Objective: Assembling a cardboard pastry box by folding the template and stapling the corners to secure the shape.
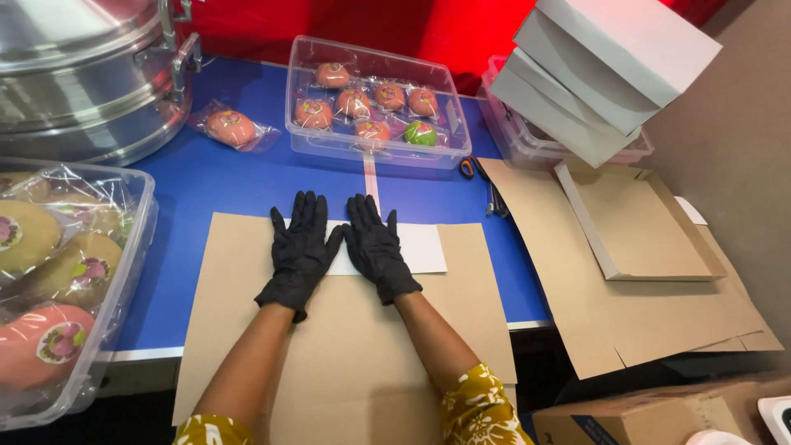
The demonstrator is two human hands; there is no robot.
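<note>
- A flat brown cardboard sheet [346, 330] lies in the lower middle of the frame, over the near edge of the blue table [239, 177].
- A white panel [420, 247] rests on the sheet's upper part.
- The left hand [301, 247], in a black glove, lies flat with fingers spread on the sheet, its thumb at the panel's left edge.
- The right hand [375, 245], also gloved, lies flat and spread just beside it, on the panel and the sheet.
- More cardboard [643, 305] lies at the right, with a shallow tray [643, 231] on it.
- White boxes [610, 66] are stacked at the upper right.
- A clear tub [375, 103] at top middle holds wrapped round cakes; one wrapped cake [232, 126] lies on the table to its left.
- A second tub [66, 280] of wrapped cakes stands at the left edge.
- A metal steamer [82, 70] fills the upper left.
</note>
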